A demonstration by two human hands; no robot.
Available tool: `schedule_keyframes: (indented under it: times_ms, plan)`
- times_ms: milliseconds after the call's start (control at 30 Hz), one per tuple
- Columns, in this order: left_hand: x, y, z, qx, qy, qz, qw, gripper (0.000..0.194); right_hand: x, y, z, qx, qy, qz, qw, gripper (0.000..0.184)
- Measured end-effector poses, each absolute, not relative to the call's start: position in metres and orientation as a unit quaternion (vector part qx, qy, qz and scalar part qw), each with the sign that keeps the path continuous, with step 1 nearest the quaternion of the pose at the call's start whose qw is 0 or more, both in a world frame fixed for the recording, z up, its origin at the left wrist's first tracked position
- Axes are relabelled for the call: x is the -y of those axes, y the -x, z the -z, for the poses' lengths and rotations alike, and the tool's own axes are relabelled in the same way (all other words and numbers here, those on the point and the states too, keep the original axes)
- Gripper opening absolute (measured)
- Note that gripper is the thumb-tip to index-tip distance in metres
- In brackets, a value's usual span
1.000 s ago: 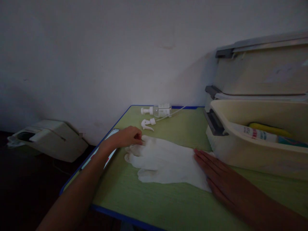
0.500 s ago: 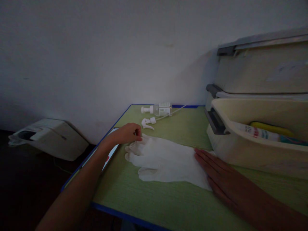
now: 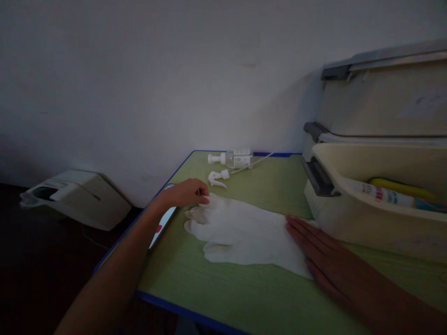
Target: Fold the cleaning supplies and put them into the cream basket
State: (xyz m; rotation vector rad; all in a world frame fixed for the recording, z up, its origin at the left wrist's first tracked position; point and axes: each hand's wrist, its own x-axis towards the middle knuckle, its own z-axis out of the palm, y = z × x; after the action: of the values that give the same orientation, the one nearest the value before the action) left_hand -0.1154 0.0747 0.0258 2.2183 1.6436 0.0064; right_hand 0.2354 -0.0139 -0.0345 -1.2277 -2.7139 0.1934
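Note:
A white rubber glove (image 3: 240, 232) lies flat on the green table (image 3: 251, 298), fingers pointing left. My left hand (image 3: 186, 193) is curled at the glove's fingertips, its fingers pinched on a fingertip of the glove. My right hand (image 3: 319, 249) lies flat and open on the glove's cuff end, pressing it down beside the cream bin.
A small clear pump bottle (image 3: 233, 159) lies on its side at the table's far edge, a white spray nozzle (image 3: 217, 178) in front of it. A cream plastic bin (image 3: 370, 214) with tubes inside stands at the right. A phone (image 3: 164, 218) lies at the table's left edge. A white box (image 3: 77, 197) sits on the floor.
Hardly anything has moved; my left hand has shifted a little along the glove's fingertips, and the view has drifted slightly.

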Motion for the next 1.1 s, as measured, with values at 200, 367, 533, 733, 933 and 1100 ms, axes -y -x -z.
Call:
schedule_keyframes:
  times_ms: [200,367,533,733,933,1100]
  plan:
    - [-0.077,0.121,-0.020,-0.641,-0.756,0.026,0.131,0.014,0.013,-0.237,0.037,0.908,0.405,-0.066,0.088,0.055]
    - [-0.077,0.125,-0.018,-0.652,-0.747,0.041,0.123,0.010,0.010,-0.236,0.044,0.907,0.403,-0.066,0.104,0.055]
    - [-0.076,0.122,-0.020,-0.652,-0.748,0.053,0.115,0.007,0.011,-0.237,0.044,0.907,0.402,-0.067,0.108,0.055]
    - [-0.074,0.119,-0.019,-0.662,-0.738,0.069,0.110,0.009,0.011,-0.238,0.044,0.908,0.401,-0.066,0.106,0.055]
    - [-0.074,0.120,-0.021,-0.665,-0.736,0.068,0.107,0.008,0.011,-0.238,0.045,0.908,0.402,-0.063,0.103,0.056]
    - [-0.076,0.121,-0.022,-0.660,-0.739,0.049,0.127,0.006,0.012,-0.237,0.044,0.909,0.399,-0.056,0.104,0.055]
